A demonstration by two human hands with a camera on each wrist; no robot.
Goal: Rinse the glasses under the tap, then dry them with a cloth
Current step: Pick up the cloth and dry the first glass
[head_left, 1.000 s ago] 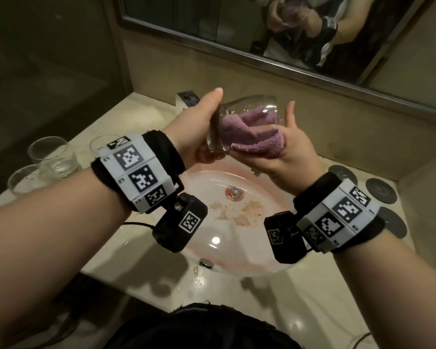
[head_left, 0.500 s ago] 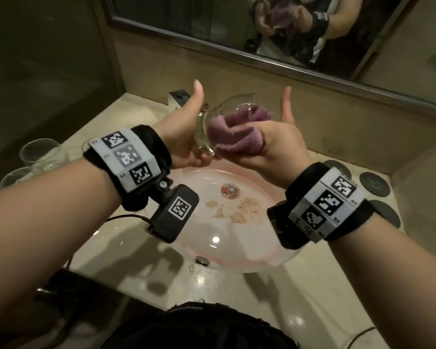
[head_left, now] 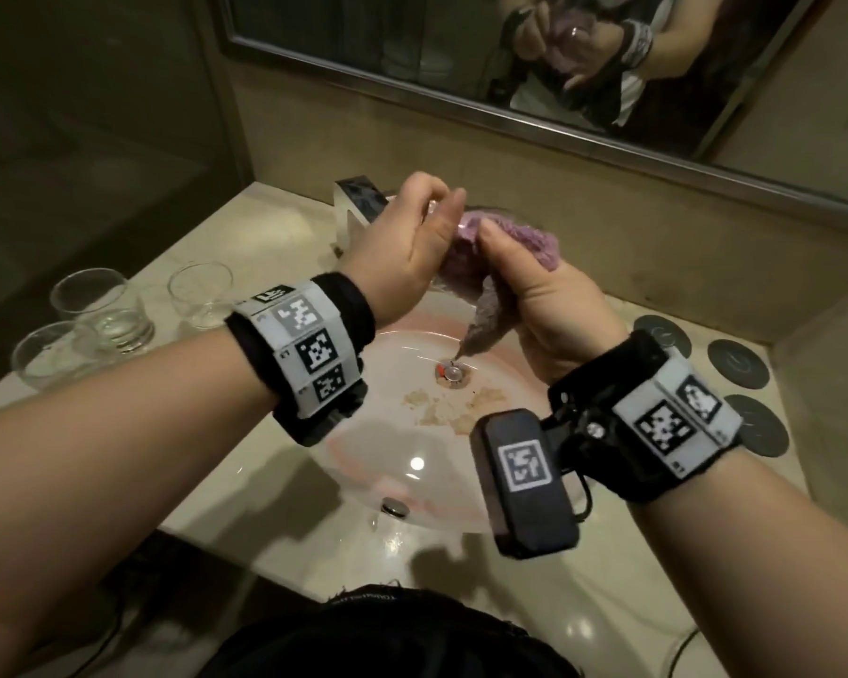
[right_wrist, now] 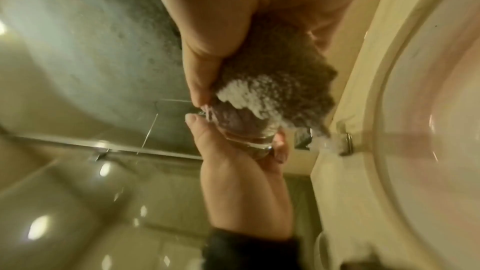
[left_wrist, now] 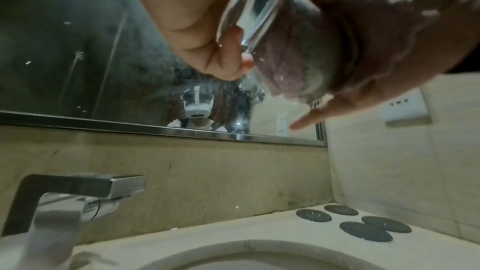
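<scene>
Over the basin, my left hand [head_left: 424, 217] grips a clear glass [left_wrist: 259, 15] by its base, fingers curled round it. The head view hides the glass almost fully behind this hand and the cloth. My right hand [head_left: 520, 281] holds a purple cloth [head_left: 515, 237] and pushes it into the glass's mouth. In the left wrist view the cloth [left_wrist: 293, 52] fills the bowl of the glass. In the right wrist view the cloth [right_wrist: 272, 81] enters the glass [right_wrist: 246, 137], which the left hand [right_wrist: 233, 171] holds. A loose tail of cloth hangs toward the drain.
Three more glasses [head_left: 99, 305] [head_left: 199, 291] [head_left: 50, 354] stand on the counter left of the basin [head_left: 412, 442]. The chrome tap [head_left: 358, 198] sits behind my left hand. Several dark round coasters [head_left: 735, 359] lie at the right. A mirror [head_left: 461, 66] lines the back wall.
Both hands have dropped lower toward the basin and twisted. The glass, plainly seen before, is now covered by my left hand, and a cloth tail hangs down.
</scene>
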